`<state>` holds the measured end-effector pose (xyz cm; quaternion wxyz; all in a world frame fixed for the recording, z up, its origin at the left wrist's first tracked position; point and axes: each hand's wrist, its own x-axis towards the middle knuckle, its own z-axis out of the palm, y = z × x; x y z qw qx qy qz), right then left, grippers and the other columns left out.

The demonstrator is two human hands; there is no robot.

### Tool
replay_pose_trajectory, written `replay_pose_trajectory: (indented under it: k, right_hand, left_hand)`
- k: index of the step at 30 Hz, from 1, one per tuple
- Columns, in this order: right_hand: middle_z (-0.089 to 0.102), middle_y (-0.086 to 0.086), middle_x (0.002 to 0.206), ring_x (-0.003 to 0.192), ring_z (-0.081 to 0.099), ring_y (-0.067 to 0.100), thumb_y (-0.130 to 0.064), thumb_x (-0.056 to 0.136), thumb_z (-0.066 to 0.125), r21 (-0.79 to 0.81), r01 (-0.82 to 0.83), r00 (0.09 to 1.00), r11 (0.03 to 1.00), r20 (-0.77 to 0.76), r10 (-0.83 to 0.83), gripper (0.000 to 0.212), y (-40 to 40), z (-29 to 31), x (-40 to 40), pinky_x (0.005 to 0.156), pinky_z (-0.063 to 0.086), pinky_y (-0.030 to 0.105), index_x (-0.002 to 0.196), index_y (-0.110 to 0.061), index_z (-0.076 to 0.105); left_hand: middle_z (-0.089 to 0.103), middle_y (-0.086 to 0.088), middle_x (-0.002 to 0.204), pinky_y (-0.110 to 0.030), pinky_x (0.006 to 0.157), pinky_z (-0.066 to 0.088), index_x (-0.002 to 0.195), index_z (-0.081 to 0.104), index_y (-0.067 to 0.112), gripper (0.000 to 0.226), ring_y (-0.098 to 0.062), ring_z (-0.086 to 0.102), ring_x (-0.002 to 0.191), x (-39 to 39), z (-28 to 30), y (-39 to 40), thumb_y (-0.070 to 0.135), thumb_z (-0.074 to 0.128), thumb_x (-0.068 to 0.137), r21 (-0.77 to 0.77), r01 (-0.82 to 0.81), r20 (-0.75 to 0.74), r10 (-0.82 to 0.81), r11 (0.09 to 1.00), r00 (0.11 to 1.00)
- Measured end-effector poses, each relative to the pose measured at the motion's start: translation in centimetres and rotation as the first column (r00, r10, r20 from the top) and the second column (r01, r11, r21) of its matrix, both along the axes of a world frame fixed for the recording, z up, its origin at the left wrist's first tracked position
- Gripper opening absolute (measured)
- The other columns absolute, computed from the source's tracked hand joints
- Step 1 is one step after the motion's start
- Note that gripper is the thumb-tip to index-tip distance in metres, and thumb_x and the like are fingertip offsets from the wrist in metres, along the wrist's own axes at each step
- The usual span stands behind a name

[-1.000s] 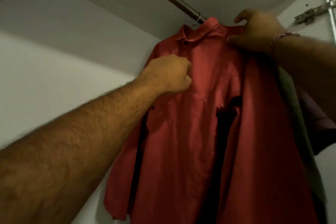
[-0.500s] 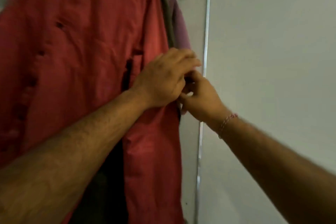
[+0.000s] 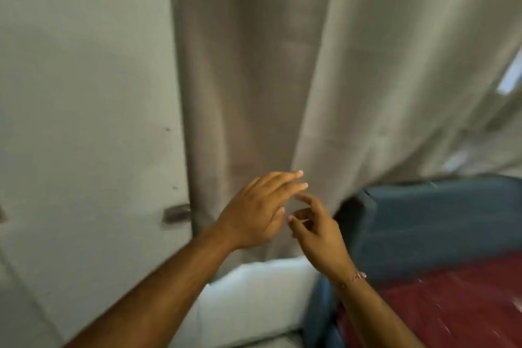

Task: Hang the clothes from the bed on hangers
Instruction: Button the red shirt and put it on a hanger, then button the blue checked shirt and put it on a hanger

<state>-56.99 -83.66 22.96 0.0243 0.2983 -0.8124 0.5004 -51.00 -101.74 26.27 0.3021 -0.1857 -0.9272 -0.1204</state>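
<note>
Grey curtain backdrop, left hand, right hand, both empty

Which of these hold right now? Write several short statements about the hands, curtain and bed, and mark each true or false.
1. Both hands are empty. True: left hand and right hand hold nothing.
2. A red shirt hangs in view. False: only a grey curtain hangs there.
3. The bed cover is red. True.
4. The right hand grips a hanger. False: no hanger shows.
5. A thread band circles the left wrist. False: the right wrist.
</note>
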Motion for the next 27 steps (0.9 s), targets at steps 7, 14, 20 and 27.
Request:
replay_pose_trajectory:
  k: [7,14,20,27]
  right_hand:
    - [0.069,-0.010,0.088,0.076,0.065,0.000,-0.016,0.090,0.069,0.191,0.580,0.723,0.792,0.326,-0.609,0.038,28.8,-14.7,0.3,0.067,0.044,0.008,0.125,-0.029,0.060]
    - [0.071,-0.008,0.085,0.082,0.067,0.014,-0.022,0.093,0.068,0.371,0.779,0.320,0.505,0.457,-0.830,0.040,43.2,-22.1,6.3,0.078,0.049,0.030,0.132,-0.022,0.055]
    - [0.070,-0.008,0.088,0.083,0.066,0.009,-0.026,0.096,0.066,0.480,0.811,0.052,0.334,0.509,-0.859,0.044,52.6,-25.4,7.6,0.076,0.050,0.030,0.137,-0.022,0.051]
    - [0.065,0.000,0.112,0.102,0.063,0.018,-0.026,0.095,0.068,0.696,0.631,-0.027,0.343,0.462,-0.887,0.054,60.5,-26.3,6.8,0.086,0.047,0.029,0.144,-0.015,0.047]
  left_hand:
    - [0.046,0.006,0.158,-0.049,0.114,0.042,0.151,0.048,0.026,0.070,-0.018,0.044,0.143,-8.6,-16.3,30.4,0.019,0.053,0.082,0.258,0.359,0.448,-0.440,0.897,0.778]
    - [0.045,-0.001,0.158,-0.040,0.118,0.037,0.158,0.038,0.021,0.075,-0.023,0.042,0.144,-9.6,-24.7,44.9,0.029,0.057,0.085,0.286,0.542,0.741,-0.541,0.790,0.398]
    - [0.055,-0.010,0.147,-0.031,0.112,0.040,0.154,0.042,0.012,0.077,-0.026,0.052,0.134,-15.0,-27.0,55.9,0.031,0.060,0.082,0.379,0.573,0.791,-0.576,0.726,0.208]
    - [0.060,-0.006,0.139,-0.029,0.101,0.048,0.149,0.051,0.018,0.063,-0.021,0.061,0.124,-22.1,-28.9,66.1,0.015,0.068,0.088,0.443,0.596,0.794,-0.602,0.670,0.086]
